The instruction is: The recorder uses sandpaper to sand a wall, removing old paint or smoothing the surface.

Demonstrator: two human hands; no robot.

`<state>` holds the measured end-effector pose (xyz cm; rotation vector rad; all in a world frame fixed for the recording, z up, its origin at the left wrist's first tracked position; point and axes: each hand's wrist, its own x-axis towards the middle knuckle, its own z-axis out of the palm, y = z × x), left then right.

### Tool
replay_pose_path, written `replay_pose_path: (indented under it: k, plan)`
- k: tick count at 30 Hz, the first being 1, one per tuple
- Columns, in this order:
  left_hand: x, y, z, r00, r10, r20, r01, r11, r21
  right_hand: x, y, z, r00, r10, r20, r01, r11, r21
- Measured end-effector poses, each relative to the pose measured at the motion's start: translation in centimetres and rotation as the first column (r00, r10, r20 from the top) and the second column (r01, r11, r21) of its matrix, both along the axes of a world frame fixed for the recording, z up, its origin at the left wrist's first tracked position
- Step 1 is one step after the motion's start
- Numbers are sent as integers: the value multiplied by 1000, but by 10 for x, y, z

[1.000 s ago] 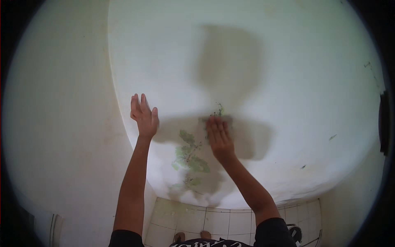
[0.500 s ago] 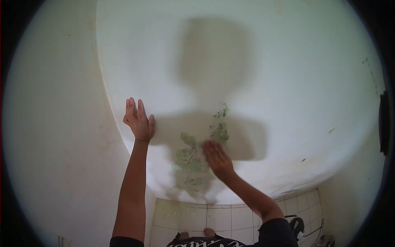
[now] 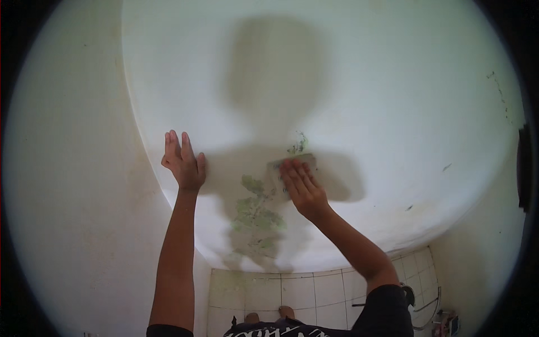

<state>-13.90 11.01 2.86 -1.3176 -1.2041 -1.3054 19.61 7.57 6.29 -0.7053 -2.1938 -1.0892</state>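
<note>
My right hand (image 3: 306, 194) presses a thin grey sheet of sandpaper (image 3: 274, 174) flat against the white wall (image 3: 393, 112), fingers stretched over its back. Dark printed marks show on the part the fingers leave uncovered. Just above the sheet's upper edge is a small dark and green patch of worn paint (image 3: 298, 144). A larger green flaked patch (image 3: 255, 213) lies to the left and below. My left hand (image 3: 188, 169) is spread against the wall near the left corner, holding nothing. The wall behind the sandpaper is hidden.
A side wall (image 3: 73, 168) meets this wall at the left. White floor tiles (image 3: 297, 292) run along its foot, with my feet (image 3: 286, 312) on them. At the lower right stand a dark round thing with metal bars (image 3: 410, 295) and some small items (image 3: 446, 324).
My right hand has moved a little up and right across the wall, and the sandpaper under it now shows clearly. My left hand stays against the wall; the whole view has shifted slightly.
</note>
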Motion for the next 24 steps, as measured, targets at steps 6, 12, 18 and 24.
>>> replay_pose_path:
  k: [6,12,18,24]
  plan:
    - [1,-1,1,1000,12,6,-12,1000,-2,6,-18,99,998,8,-66,13,951,309]
    - [2,1,1,1000,-2,8,2,1000,-11,0,6,24,984,-175,3,171,962,212]
    - [-9,-5,2,1000,10,-18,-9,1000,17,-14,-30,50,1000,6,2,-7,993,121]
    - [2,6,4,1000,-7,-15,8,1000,29,-12,15,25,992,-110,-58,120,969,217]
